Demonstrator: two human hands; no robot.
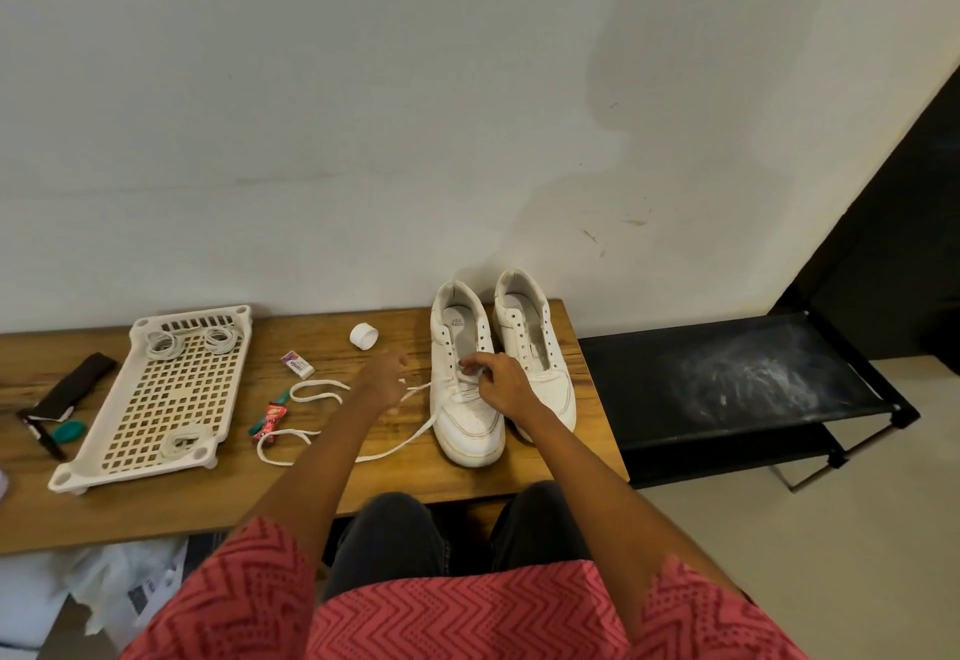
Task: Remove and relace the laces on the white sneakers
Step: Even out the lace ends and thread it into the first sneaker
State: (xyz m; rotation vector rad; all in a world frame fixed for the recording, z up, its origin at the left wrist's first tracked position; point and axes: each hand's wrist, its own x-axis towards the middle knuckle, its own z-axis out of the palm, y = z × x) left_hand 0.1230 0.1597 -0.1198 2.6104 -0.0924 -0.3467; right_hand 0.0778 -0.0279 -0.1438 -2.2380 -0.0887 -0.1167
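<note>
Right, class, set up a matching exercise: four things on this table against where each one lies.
Things:
1. cap
2. eraser
3. tray
4. lace

Places:
A. trailing left from the near sneaker
B. left part of the table
C. between tray and cap
D. just left of the sneakers' heels

Pairs: 1-D, 2-C, 3-B, 4-A

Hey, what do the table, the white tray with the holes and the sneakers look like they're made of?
Table: looks like wood or a wood veneer, with brown grain streaks and a low sheen.
Tray: most likely molded plastic, off-white and matte, with a uniform grid of square holes and rounded corner feet.
Sneakers: seemingly smooth leather or a synthetic version, with stitched panels and a soft sheen; which one cannot be told.
</note>
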